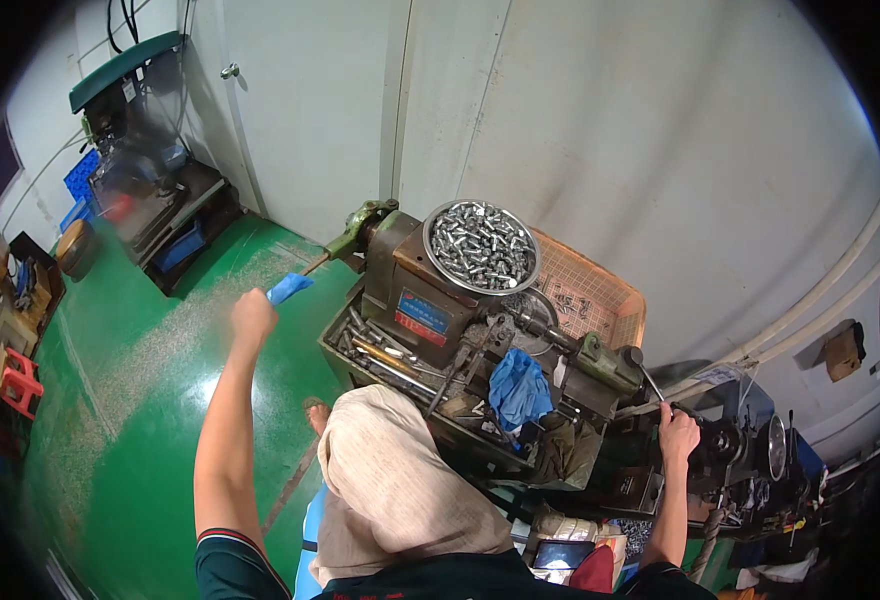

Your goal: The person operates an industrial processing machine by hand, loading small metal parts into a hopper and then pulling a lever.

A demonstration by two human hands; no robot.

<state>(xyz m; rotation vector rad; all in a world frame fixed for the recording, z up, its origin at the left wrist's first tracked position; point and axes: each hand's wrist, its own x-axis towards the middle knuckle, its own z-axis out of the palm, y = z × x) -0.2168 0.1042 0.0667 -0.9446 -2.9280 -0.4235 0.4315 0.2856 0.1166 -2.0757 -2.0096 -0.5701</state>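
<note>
A small green-and-grey bench lathe (423, 295) stands in front of me. At its left end, my left hand (253, 317) is closed round a long lever (315, 263) whose end is wrapped in blue material (289, 288). My right hand (678, 432) grips a thin metal lever (651, 380) at the lathe's right end. A round metal bowl (432, 262) heaped with small shiny cylindrical metal parts (480, 240) sits on top of the lathe. A crumpled blue cloth (520, 388) hangs over the middle of the machine, hiding part of it.
An orange plastic basket (620, 290) with small dark parts stands behind the lathe. Metal rods (395, 362) lie in the lathe's tray. A beige cloth (400, 470) covers my lap. Another machine (725, 445) stands right; a green-topped machine (125, 70) is far left, beyond a red stool (22, 383).
</note>
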